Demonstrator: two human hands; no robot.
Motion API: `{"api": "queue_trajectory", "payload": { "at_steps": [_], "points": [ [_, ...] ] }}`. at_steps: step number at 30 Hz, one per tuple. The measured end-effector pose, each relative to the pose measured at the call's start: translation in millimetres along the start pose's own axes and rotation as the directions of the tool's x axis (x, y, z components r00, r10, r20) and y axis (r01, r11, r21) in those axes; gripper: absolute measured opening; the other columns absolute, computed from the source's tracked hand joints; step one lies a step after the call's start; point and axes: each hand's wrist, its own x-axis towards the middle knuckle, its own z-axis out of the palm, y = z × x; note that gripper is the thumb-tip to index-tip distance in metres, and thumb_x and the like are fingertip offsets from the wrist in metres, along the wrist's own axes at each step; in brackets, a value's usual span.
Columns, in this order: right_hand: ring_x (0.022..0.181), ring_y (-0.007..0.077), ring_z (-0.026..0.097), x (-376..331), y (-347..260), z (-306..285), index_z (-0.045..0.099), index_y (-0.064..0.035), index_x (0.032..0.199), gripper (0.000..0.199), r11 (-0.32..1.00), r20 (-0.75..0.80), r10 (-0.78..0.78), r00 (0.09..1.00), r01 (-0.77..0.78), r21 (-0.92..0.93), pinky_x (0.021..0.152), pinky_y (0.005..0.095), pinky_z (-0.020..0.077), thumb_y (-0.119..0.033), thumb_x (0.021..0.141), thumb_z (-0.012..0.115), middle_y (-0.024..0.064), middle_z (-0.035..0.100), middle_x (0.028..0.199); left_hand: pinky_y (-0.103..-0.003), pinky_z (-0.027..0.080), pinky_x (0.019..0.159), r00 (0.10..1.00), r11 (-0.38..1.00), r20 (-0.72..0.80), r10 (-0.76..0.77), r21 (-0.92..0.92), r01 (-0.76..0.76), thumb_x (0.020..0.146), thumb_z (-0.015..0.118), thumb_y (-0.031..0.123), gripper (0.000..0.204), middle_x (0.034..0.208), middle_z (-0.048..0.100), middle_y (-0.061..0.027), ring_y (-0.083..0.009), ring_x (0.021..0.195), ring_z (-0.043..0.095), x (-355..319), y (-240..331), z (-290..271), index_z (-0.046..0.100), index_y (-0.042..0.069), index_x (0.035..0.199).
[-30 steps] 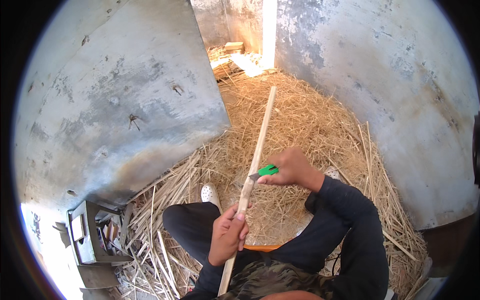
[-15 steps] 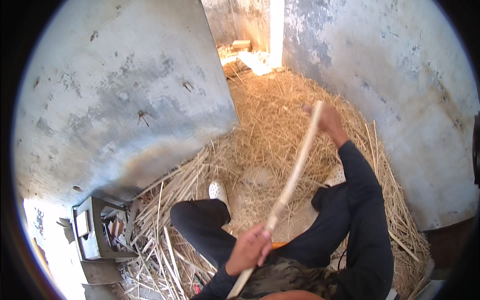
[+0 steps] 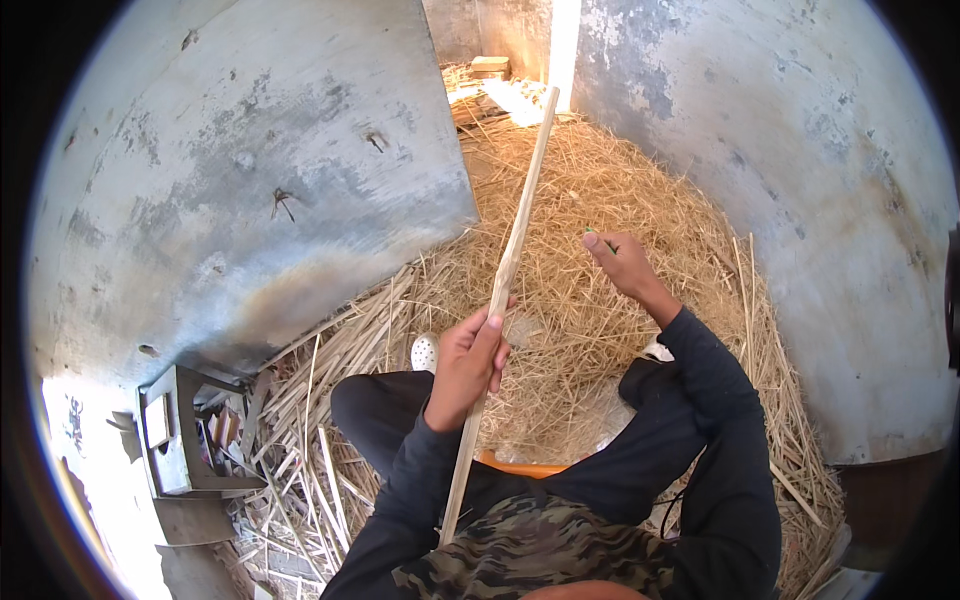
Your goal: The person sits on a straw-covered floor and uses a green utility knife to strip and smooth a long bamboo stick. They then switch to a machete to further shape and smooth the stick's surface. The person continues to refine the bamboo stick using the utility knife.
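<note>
My left hand [image 3: 466, 367] is closed around a long pale wooden stick [image 3: 515, 240]. The stick runs from my lap up and away over the straw toward the far doorway. My right hand [image 3: 622, 266] is held out to the right of the stick, apart from it, gripping a small green tool [image 3: 597, 236] whose tip only just shows. Both arms wear dark long sleeves. Below me are dark trousers, a camouflage top and one white shoe [image 3: 425, 352].
A thick bed of straw [image 3: 600, 190] covers the floor between two grey concrete walls [image 3: 250, 180]. Loose reed stalks [image 3: 310, 440] lie at lower left beside a small metal frame box [image 3: 175, 440]. An orange edge [image 3: 520, 468] shows under my lap.
The stick has swung back to the left and more upright. My left hand slid up it. My right hand let go of the stick's far part and now holds only the green tool.
</note>
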Motion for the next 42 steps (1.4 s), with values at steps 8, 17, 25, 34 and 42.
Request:
{"api": "queue_trajectory", "payload": {
  "at_steps": [8,17,25,34,42],
  "points": [
    [0.040,0.0035,0.031,-19,-60,19,0.051,-0.0126,0.075,0.032,0.675,0.224,0.204,0.953,-0.303,0.673,0.038,0.0224,0.0233,-0.035,0.095,0.061,-0.0076,0.037,0.051,-0.019,0.034,0.040,0.959,0.942,0.221,-0.175,-0.246,0.228,0.104,0.039,0.029,0.045,0.059,0.045,0.0013,-0.0058,0.039,0.038,25,-34,8,0.046,-0.004,0.135],
    [0.039,0.0038,0.034,5,-32,-13,0.049,-0.0116,0.077,0.025,0.537,0.014,0.413,0.911,-0.256,0.804,0.035,0.0214,0.0280,-0.023,0.091,0.065,-0.0081,0.041,0.053,-0.019,0.037,0.046,0.917,0.906,0.286,-0.277,-0.240,0.349,0.105,0.038,0.030,0.042,0.064,0.051,0.0002,-0.0059,0.043,0.041,-27,-69,21,0.048,-0.004,0.128],
    [0.041,0.0032,0.033,2,-21,-87,0.064,-0.0090,0.090,0.036,0.829,-0.186,0.407,0.894,-0.276,0.486,0.036,0.0219,0.0257,-0.045,0.090,0.064,-0.0095,0.038,0.053,-0.017,0.038,0.041,0.971,0.989,0.204,-0.126,-0.051,0.139,0.104,0.041,0.026,0.034,0.074,0.059,-0.0017,-0.0041,0.042,0.045,-20,-46,-18,0.055,0.000,0.122],
    [0.078,0.0372,0.062,-140,196,-108,0.065,0.0016,0.103,0.053,0.820,-0.582,0.372,0.723,-0.550,-0.160,0.070,0.0450,0.0465,-0.049,0.089,0.060,0.0182,0.067,0.084,-0.017,0.035,0.039,0.991,0.985,0.024,0.130,0.109,-0.132,0.104,0.044,0.023,0.029,0.068,0.057,-0.0009,-0.0043,0.041,0.043,-1,6,-23,0.057,0.000,0.116],
    [0.077,0.0404,0.065,-434,358,119,0.064,0.0084,0.086,0.031,0.746,-0.179,0.662,0.728,-0.664,0.055,0.068,0.0435,0.0498,-0.023,0.085,0.064,0.0268,0.066,0.081,-0.018,0.029,0.036,0.954,0.950,-0.050,0.296,0.122,-0.288,0.104,0.043,0.027,0.031,0.063,0.054,-0.0011,-0.0043,0.038,0.038,7,24,-20,0.057,0.001,0.112]
  ]
}}
